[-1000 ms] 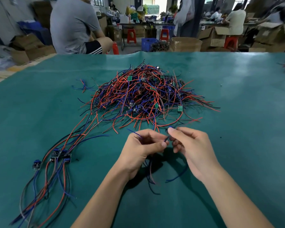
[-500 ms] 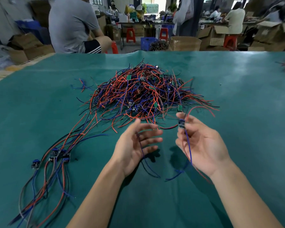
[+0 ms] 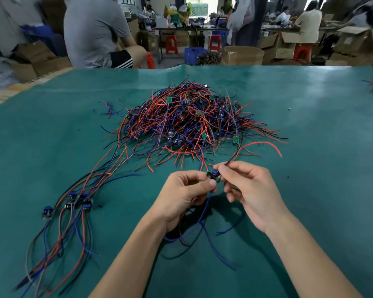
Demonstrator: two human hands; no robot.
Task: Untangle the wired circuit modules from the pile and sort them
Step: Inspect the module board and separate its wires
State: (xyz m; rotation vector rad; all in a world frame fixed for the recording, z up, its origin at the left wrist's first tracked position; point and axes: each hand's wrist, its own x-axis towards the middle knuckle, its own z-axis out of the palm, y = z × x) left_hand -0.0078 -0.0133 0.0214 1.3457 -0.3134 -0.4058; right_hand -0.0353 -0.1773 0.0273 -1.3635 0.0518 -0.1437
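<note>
Over green mat (image 3: 310, 190), just in front of tangled pile (image 3: 192, 121): left hand (image 3: 181, 196) and right hand (image 3: 252, 190) both pinching one small module (image 3: 213, 176), wires dangling below — best drawn out slowly, never yanked, then laid with sorted bunch (image 3: 78, 201).

Two bare forearms, no sleeves in view — left hand (image 3: 184, 195), right hand (image 3: 251, 191) — ungloved, ringless
</note>
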